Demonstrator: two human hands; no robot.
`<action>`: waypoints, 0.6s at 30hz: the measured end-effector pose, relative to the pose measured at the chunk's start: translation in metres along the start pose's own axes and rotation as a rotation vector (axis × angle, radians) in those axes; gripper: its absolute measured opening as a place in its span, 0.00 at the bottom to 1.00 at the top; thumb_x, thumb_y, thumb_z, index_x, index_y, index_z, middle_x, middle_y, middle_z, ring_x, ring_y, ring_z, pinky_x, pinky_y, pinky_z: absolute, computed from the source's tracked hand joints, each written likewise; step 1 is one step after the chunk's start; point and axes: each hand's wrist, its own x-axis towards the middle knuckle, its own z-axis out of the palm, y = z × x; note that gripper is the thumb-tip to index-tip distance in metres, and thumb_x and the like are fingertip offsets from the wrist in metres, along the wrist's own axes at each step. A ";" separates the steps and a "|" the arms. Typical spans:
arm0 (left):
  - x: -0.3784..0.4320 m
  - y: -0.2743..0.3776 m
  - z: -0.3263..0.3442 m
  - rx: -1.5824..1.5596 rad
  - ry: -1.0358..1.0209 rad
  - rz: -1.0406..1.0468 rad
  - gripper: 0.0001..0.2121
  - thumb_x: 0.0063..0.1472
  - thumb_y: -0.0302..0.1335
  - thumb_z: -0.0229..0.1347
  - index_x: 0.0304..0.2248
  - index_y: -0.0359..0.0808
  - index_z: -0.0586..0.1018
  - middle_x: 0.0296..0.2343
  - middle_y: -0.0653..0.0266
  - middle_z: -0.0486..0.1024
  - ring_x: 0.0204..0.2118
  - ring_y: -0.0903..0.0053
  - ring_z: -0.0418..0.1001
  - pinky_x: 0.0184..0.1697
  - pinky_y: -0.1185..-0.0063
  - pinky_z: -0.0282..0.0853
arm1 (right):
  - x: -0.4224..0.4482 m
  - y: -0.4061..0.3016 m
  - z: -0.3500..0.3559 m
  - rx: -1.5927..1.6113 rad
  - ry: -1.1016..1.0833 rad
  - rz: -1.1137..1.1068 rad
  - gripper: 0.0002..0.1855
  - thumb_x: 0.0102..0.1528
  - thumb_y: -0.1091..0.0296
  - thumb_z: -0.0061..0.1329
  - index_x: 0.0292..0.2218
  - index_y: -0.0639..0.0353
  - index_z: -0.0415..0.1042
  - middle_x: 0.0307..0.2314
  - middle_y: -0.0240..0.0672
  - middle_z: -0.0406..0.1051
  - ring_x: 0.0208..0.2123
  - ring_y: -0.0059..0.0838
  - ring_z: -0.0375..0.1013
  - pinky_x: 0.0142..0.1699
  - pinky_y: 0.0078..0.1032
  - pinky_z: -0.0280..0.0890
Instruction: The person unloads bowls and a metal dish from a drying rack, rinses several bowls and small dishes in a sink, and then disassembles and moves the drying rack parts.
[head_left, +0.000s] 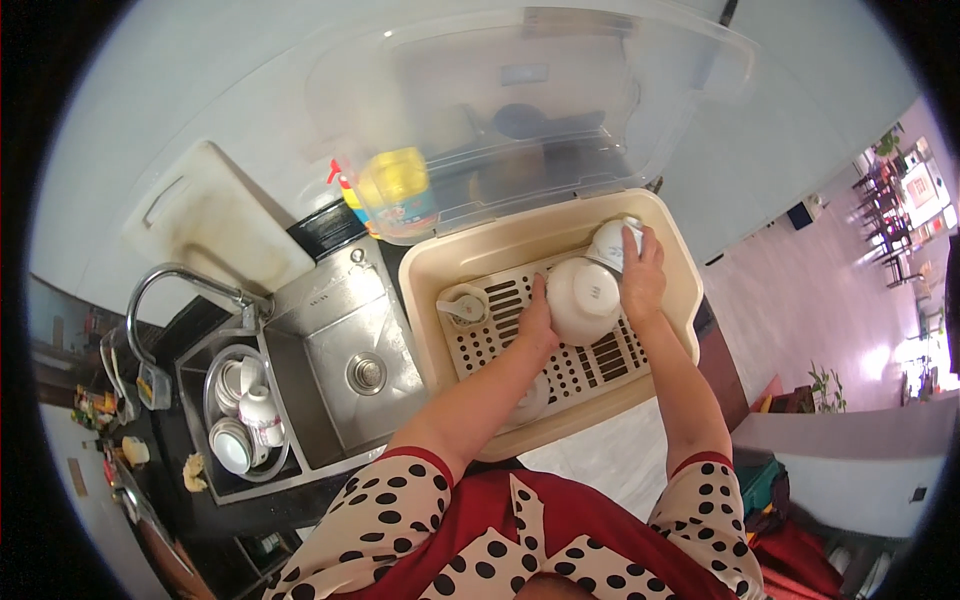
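Observation:
Both my hands are inside a cream plastic dish box (431, 375) with a slotted rack (506, 300) in its bottom. My left hand (538, 319) is against the left side of a large white bowl (577, 304), which lies upside down. My right hand (643, 274) grips a smaller white bowl (611, 244) with a faint pattern, tilted at the box's back right, touching the large one. A small dish with a white spoon (463, 307) sits at the rack's left end. Under my left forearm a pale round dish (531, 399) is partly hidden.
The clear hinged lid (465, 90) stands raised behind the box. To the left are a steel sink (337, 397), a curved faucet (195, 274), a basin of stacked bowls (281, 457), a white cutting board (217, 225) and a yellow bottle (401, 184).

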 end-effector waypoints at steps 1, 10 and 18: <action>0.001 0.002 -0.002 -0.013 0.008 0.013 0.31 0.57 0.50 0.53 0.48 0.29 0.68 0.46 0.55 0.70 0.45 0.68 0.71 0.48 0.68 0.67 | 0.000 -0.004 0.001 -0.001 -0.022 0.049 0.31 0.49 0.78 0.43 0.54 0.46 0.59 0.53 0.41 0.53 0.53 0.49 0.56 0.47 0.34 0.68; -0.027 0.002 0.000 0.202 -0.056 0.090 0.28 0.61 0.54 0.44 0.44 0.36 0.75 0.41 0.59 0.74 0.43 0.67 0.72 0.48 0.66 0.66 | -0.016 -0.023 -0.036 0.119 -0.008 0.004 0.27 0.50 0.78 0.42 0.53 0.61 0.60 0.47 0.48 0.63 0.50 0.47 0.62 0.55 0.35 0.58; -0.122 0.040 0.024 0.192 -0.226 0.152 0.27 0.58 0.48 0.52 0.41 0.27 0.75 0.38 0.57 0.75 0.40 0.70 0.72 0.45 0.70 0.66 | -0.022 -0.025 -0.070 0.361 0.145 0.172 0.31 0.49 0.81 0.47 0.55 0.59 0.56 0.48 0.45 0.63 0.48 0.42 0.65 0.53 0.35 0.60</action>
